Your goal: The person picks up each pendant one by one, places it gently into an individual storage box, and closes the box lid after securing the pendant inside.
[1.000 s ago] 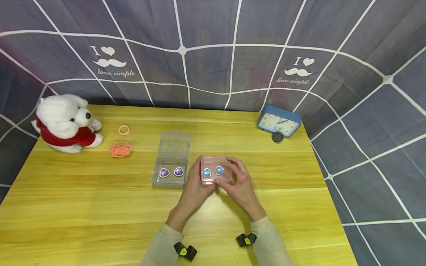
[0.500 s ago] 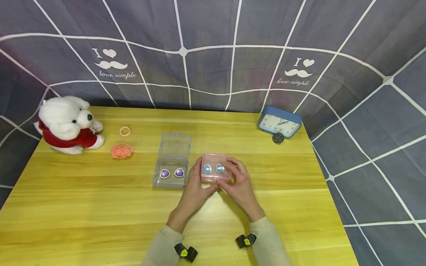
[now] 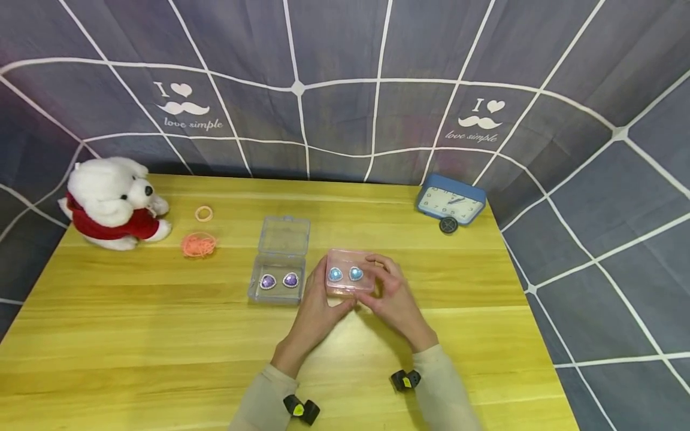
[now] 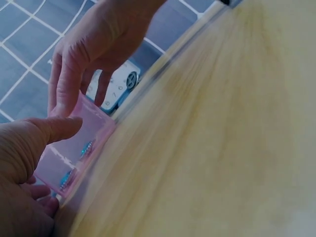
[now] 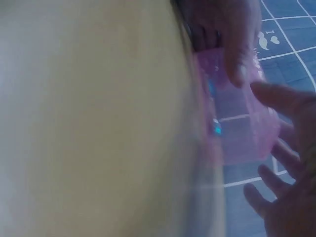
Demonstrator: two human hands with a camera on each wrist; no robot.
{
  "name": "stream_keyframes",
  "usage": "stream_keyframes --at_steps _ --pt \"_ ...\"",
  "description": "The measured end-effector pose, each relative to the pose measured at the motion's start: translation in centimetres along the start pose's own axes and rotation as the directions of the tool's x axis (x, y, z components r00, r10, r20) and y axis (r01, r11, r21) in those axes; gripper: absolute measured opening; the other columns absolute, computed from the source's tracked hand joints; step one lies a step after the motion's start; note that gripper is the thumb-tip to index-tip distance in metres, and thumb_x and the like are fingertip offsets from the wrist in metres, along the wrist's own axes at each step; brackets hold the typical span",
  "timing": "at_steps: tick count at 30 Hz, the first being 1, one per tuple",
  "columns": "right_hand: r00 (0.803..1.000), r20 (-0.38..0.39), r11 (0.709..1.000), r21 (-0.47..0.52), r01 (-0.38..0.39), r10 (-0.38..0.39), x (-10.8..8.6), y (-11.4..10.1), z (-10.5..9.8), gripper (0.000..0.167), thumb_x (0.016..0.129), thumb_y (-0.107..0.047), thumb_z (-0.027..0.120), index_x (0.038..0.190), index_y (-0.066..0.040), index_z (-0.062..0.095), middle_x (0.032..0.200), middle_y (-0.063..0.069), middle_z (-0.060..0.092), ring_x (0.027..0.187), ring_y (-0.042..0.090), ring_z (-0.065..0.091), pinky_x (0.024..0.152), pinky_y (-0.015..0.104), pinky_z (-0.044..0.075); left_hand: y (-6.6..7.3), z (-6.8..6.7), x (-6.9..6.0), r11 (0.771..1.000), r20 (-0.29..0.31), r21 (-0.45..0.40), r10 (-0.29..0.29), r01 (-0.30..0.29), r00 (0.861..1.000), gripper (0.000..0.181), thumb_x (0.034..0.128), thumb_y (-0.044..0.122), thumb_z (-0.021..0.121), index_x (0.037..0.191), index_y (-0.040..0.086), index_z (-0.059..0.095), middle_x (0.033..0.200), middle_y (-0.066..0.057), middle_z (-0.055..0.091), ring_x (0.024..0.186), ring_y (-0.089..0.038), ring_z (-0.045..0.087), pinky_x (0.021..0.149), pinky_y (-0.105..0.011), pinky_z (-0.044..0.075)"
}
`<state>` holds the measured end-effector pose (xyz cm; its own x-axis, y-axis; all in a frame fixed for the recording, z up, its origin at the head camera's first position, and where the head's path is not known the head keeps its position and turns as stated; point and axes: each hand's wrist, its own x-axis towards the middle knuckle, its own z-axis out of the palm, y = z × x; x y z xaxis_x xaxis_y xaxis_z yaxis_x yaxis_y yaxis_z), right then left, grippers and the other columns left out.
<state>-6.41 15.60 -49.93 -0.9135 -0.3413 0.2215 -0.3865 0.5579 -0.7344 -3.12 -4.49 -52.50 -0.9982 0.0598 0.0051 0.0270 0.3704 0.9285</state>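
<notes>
A small see-through pink plastic box (image 3: 349, 287) sits on the table in front of me. Inside it show two blue heart-shaped gems (image 3: 335, 275) with sparkling rims. The lid appears down. My left hand (image 3: 317, 302) grips the box from its left side, thumb along the front. At the front right, my right hand (image 3: 392, 299) holds it between thumb and forefinger, other fingers spread loosely. The right wrist view shows both thumbs close together at the front of the pink box (image 5: 234, 143). Left of it stands a clear box (image 3: 284, 235), lid open, holding two purple heart-shaped gems (image 3: 291, 280).
A white plush dog (image 3: 110, 203) in red sits at the far left. Near it lie a pale ring (image 3: 203, 214) and an orange-pink bundle of strands (image 3: 198, 245). A blue clock (image 3: 451, 200) with a dark round piece (image 3: 448, 225) stands back right. Grid-patterned cloth encloses the table.
The pink box's top and the blue gems now appear slightly farther back. My right wrist has swung a little to the right. Both hands stay on the box.
</notes>
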Motion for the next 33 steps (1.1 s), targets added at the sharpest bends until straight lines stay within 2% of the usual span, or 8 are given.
stream_keyframes --at_steps 4,8,12,14,17,21,26,33 --pt "0.999 0.000 0.998 -0.048 0.043 -0.043 0.4 -0.6 -0.8 0.055 0.081 -0.022 0.093 0.129 -0.006 0.072 0.145 0.009 0.060 0.146 0.036 0.043 0.121 0.065 0.032 1.1 -0.4 -1.0 1.000 0.024 0.021 0.008 -0.009 1.000 0.117 0.0854 0.021 0.090 0.169 0.004 0.009 0.175 -0.019 0.016 0.160 -0.037 0.018 0.128 -0.056 0.022" --pt "0.997 -0.040 0.998 -0.019 0.060 -0.061 1.3 -2.0 -0.7 0.050 0.086 -0.025 0.089 0.128 -0.005 0.072 0.140 0.009 0.064 0.142 0.034 0.049 0.120 0.063 0.036 3.1 -1.6 -2.5 0.996 0.033 0.083 0.015 -0.018 0.999 0.120 0.0841 0.021 0.091 0.169 0.004 0.009 0.176 -0.020 0.012 0.160 -0.040 0.018 0.126 -0.057 0.024" --pt "0.995 -0.070 0.994 0.079 0.071 -0.066 2.9 -3.7 0.1 0.042 0.091 -0.020 0.084 0.128 -0.004 0.072 0.134 0.009 0.068 0.131 0.031 0.060 0.113 0.057 0.046 5.2 -4.1 -4.0 0.991 0.037 0.123 0.039 -0.044 0.999 0.119 0.0834 0.023 0.092 0.170 0.008 0.012 0.176 -0.017 0.015 0.157 -0.042 0.025 0.123 -0.059 0.029" --pt "0.996 -0.059 0.991 0.106 0.077 -0.071 3.7 -4.6 0.7 0.039 0.093 -0.020 0.081 0.128 -0.005 0.072 0.132 0.009 0.069 0.127 0.031 0.064 0.110 0.055 0.050 5.5 -5.8 -4.5 0.988 0.011 0.136 0.069 -0.070 0.998 0.115 0.0837 0.022 0.091 0.170 0.010 0.016 0.175 -0.017 0.019 0.156 -0.043 0.027 0.123 -0.062 0.030" --pt "0.998 -0.010 0.985 0.162 0.059 -0.058 5.0 -5.9 1.8 0.040 0.096 -0.021 0.077 0.132 -0.005 0.069 0.132 0.012 0.069 0.121 0.034 0.068 0.105 0.053 0.055 4.4 -8.8 -4.6 0.981 -0.075 0.156 0.127 -0.114 0.989 0.107 0.0822 0.015 0.092 0.167 0.010 0.027 0.171 -0.020 0.030 0.152 -0.046 0.036 0.120 -0.065 0.034" --pt "0.996 0.078 0.972 0.231 -0.054 0.036 6.5 -7.2 3.3 0.051 0.101 -0.027 0.071 0.145 -0.004 0.059 0.138 0.018 0.065 0.123 0.038 0.066 0.104 0.052 0.056 1.1 -12.8 -3.9 0.977 -0.166 0.174 0.149 -0.120 0.975 0.096 0.0797 0.010 0.093 0.160 0.007 0.040 0.166 -0.019 0.038 0.151 -0.046 0.036 0.119 -0.070 0.031" --pt "0.973 0.133 0.945 0.245 -0.219 0.191 8.2 -8.3 4.8 0.067 0.102 -0.029 0.067 0.161 -0.009 0.041 0.154 0.021 0.053 0.135 0.037 0.058 0.111 0.050 0.051 -3.2 -16.1 -2.7 0.980 -0.080 0.190 0.071 -0.055 0.994 0.098 0.0812 0.025 0.094 0.161 0.009 0.039 0.171 -0.019 0.028 0.155 -0.047 0.021 0.117 -0.077 0.025" --pt "0.948 0.157 0.927 0.215 -0.306 0.277 9.9 -9.4 6.2 0.076 0.100 -0.029 0.067 0.164 -0.003 0.033 0.158 0.025 0.047 0.139 0.040 0.055 0.111 0.050 0.051 -6.0 -17.7 -1.5 0.986 0.058 0.170 -0.010 0.000 0.998 0.104 0.0790 0.037 0.095 0.162 0.011 0.037 0.169 -0.022 0.028 0.155 -0.048 0.023 0.120 -0.076 0.020"
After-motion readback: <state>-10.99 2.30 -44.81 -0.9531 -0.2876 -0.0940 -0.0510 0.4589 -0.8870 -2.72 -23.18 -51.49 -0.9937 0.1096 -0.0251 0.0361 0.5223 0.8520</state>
